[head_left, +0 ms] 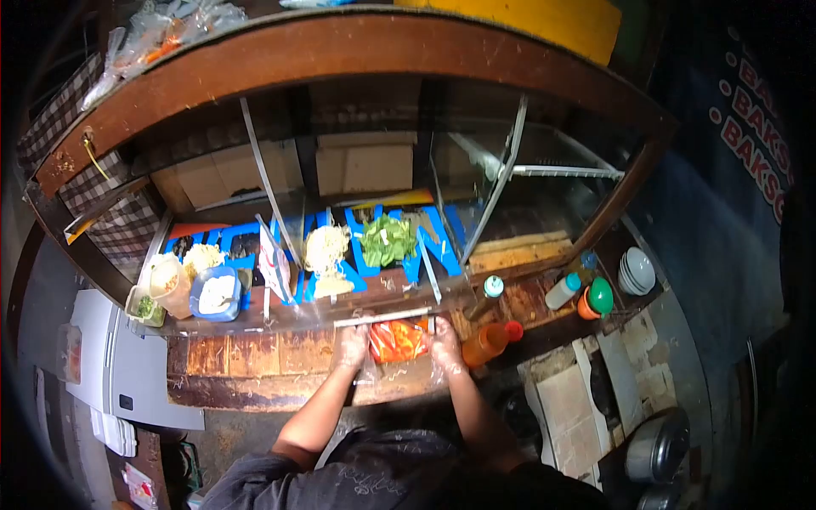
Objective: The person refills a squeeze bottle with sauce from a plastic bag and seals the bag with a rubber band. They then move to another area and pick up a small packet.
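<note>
A clear plastic bag with orange-red contents [398, 341] lies at the front edge of the wooden counter [246, 355], between my two hands. My left hand [351, 346] holds its left side, fingers closed on the plastic. On the right side my right hand [446, 347] grips the bag as well. Both hands look covered by thin clear plastic. Behind the bag, pale noodles [326, 250] and green leaves [387, 240] lie on a blue patterned sheet inside the cart. What the bag's contents are cannot be made out.
Right of my right hand stand an orange bottle [484, 344], a white bottle [562, 291] and a green-topped container [600, 296]. White bowls [637, 271] are stacked at far right. A blue tub [216, 293] stands at left. Glass-frame bars [497, 191] rise behind.
</note>
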### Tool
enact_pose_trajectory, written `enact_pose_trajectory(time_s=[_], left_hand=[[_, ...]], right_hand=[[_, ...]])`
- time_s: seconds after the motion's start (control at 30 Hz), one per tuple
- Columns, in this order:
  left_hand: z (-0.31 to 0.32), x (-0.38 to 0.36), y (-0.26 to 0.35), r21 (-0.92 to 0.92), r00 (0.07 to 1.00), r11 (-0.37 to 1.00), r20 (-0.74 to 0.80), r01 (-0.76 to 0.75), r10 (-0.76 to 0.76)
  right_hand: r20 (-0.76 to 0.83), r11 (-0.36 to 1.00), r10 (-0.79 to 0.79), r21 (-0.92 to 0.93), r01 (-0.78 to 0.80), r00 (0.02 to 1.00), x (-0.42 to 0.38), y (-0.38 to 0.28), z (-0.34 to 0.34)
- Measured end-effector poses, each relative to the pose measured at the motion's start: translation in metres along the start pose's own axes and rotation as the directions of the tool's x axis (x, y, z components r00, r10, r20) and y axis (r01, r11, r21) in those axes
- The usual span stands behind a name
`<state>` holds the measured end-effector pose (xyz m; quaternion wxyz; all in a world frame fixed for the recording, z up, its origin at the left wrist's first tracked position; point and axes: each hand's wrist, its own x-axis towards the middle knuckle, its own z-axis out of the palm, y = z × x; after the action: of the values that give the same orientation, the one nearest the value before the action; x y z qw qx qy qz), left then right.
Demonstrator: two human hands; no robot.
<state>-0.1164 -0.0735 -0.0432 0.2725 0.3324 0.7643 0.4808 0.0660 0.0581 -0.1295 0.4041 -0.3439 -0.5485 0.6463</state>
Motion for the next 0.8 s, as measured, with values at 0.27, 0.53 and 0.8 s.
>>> enact_pose_trajectory(time_s=[0.27,0.53,0.8], left_hand=[[0.015,0.035,-0.061,-0.226,0.985,0.960,-0.080,-0.167,0.152],[0.011,0.037,-0.054,-0.364,0.994,0.928,-0.039,0.082,-0.103],[0.008,0.033,-0.049,-0.200,1.000,0.980,-0.018,0.014,-0.018]], right_hand=[[0.106,0.989,0.112,0.086,-0.121,0.988,-0.017,-0.047,0.010],[0.143,0.994,0.080,0.065,-0.090,0.987,-0.028,-0.050,0.008],[0.045,0.982,0.110,0.151,-0.115,0.993,-0.026,-0.037,0.008]])
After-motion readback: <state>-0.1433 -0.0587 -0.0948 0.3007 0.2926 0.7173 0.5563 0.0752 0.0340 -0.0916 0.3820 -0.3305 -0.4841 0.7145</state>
